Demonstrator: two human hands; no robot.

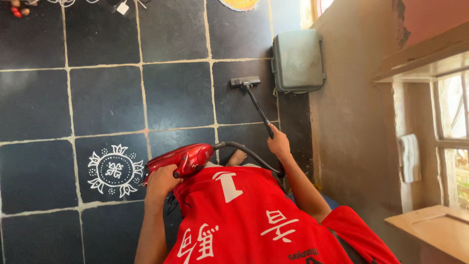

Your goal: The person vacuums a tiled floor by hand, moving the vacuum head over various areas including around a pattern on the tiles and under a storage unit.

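Item: red plastic handheld vacuum body (181, 160), rigid, likely moderate weight; your left hand (162, 180) grips its handle. Slim black rigid wand (259, 110): your right hand (279, 143) closed round upper end; flexible hose (244, 150) between.

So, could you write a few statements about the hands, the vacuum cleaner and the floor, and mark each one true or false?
1. The left hand holds the red vacuum cleaner. True.
2. The right hand rests on the grey case. False: it grips the black wand.
3. The nozzle sits on the dark tiled floor beside the grey case. True.
4. The white floor drawing lies under the nozzle. False: it is beside the red vacuum cleaner, apart from the nozzle.
5. A black hose joins the vacuum cleaner to the wand. True.
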